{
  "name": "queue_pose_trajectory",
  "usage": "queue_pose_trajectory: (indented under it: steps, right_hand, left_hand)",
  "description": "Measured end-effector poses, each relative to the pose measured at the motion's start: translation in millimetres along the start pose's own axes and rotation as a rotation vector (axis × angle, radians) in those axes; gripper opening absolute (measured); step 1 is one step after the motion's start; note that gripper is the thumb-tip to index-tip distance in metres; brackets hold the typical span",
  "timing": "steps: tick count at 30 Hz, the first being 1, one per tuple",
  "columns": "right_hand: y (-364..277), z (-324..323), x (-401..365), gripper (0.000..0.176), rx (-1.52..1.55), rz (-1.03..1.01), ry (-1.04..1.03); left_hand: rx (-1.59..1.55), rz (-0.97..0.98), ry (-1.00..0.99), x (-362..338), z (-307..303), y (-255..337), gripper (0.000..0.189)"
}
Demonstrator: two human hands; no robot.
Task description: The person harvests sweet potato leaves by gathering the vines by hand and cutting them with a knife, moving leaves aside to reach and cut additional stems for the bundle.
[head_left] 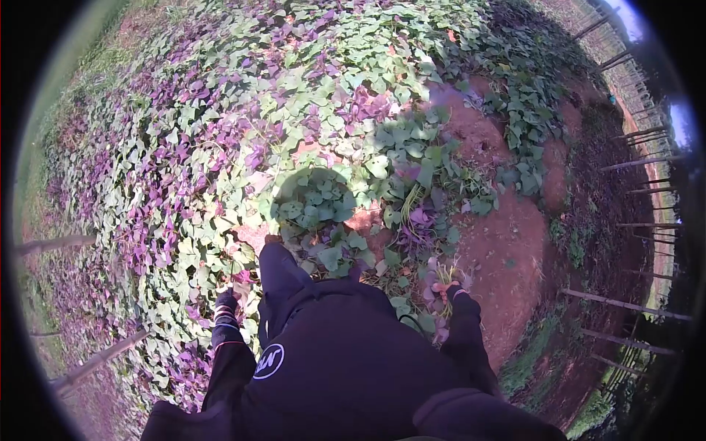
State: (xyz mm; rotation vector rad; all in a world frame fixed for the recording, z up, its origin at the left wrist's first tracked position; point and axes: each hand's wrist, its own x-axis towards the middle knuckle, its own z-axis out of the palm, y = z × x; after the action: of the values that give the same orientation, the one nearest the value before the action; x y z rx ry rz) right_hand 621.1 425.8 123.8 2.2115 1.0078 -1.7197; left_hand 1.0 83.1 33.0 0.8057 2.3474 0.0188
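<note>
Your right hand (450, 291) clamps a bunch of green-purple leafy vine stems (440, 273) just left of the bare red soil ridge (507, 257), while your left hand (226, 300), farther left, hides its grip, and hard tugging could snap stems.

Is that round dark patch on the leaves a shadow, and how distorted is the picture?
Head view: hard sun, a round shadow on the vine leaves ahead; strong fisheye bend, black corners, fence poles curving at right; right hand and its bunch of vines dim and soft, left hand dark among leaves.
</note>
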Motion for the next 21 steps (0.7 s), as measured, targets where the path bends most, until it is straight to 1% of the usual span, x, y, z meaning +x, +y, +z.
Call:
queue_pose_trajectory:
  steps: [2, 3, 4, 6, 7, 8, 10, 11, 12, 13, 14, 15, 16, 17, 18, 19, 20, 21]
  right_hand:
    - [10, 4, 6, 0.029, 0.145, 0.029, -0.082]
    - [14, 9, 11, 0.027, 0.157, 0.023, -0.043]
    - [12, 12, 11, 0.027, 0.178, 0.023, -0.037]
    - [5, 27, 8, 0.027, 0.273, 0.04, -0.013]
    - [1, 37, 9, 0.026, 0.302, 0.04, 0.035]
    - [-6, 49, 11, 0.026, 0.333, 0.035, 0.046]
    - [-26, 78, 17, 0.028, 0.342, 0.063, 0.1]
    - [-39, 96, 19, 0.029, 0.343, 0.08, 0.125]
    - [-54, 113, 22, 0.03, 0.341, 0.095, 0.149]
    - [-73, 131, 23, 0.031, 0.334, 0.113, 0.17]
    - [-90, 146, 24, 0.032, 0.32, 0.135, 0.191]
    - [-107, 168, 19, 0.034, 0.36, 0.111, 0.241]
    - [-110, 189, 40, 0.041, 0.302, 0.14, 0.304]
    - [-75, 203, 106, 0.041, 0.122, 0.136, 0.349]
    - [-46, 217, 165, 0.041, -0.06, 0.142, 0.396]
    - [-76, 226, 140, 0.039, 0.029, 0.157, 0.281]
    - [-109, 234, 109, 0.037, 0.115, 0.182, 0.166]
    - [-148, 243, 70, 0.035, 0.195, 0.214, 0.055]
  left_hand:
    - [-0.018, -0.07, -0.003, 19, -17, 16, 0.031]
    - [-0.088, -0.071, -0.076, 40, -17, 11, 0.03]
    - [-0.007, -0.075, -0.093, 48, -27, 22, 0.031]
    - [0.303, 0.254, -0.137, 95, -27, 1, 0.027]
    - [0.238, 0.141, -0.124, 107, -38, 12, 0.02]
    - [0.413, 0.303, 0.102, 101, -59, 33, 0.015]
    - [0.193, 0.153, -0.15, 196, -45, -18, 0.019]
    - [0.202, 0.128, -0.27, 218, -63, -16, 0.028]
    - [0.209, 0.099, -0.388, 241, -82, -15, 0.046]
    - [0.084, 0.082, -0.292, 267, -92, -23, 0.048]
    - [0.367, 0.218, -0.174, 254, -134, 5, 0.05]
    - [0.204, 0.162, -0.235, 286, -144, -8, 0.05]
    - [0.037, 0.092, -0.305, 307, -148, -22, 0.05]
    - [0.247, 0.15, -0.283, 305, -168, -15, 0.051]
    - [-0.044, 0.093, -0.34, 336, -158, -40, 0.053]
    - [0.291, 0.23, -0.354, 292, -215, 16, 0.052]
    - [0.443, 0.378, -0.22, 320, -199, -10, 0.049]
    - [0.244, 0.163, -0.315, 347, -185, -26, 0.049]
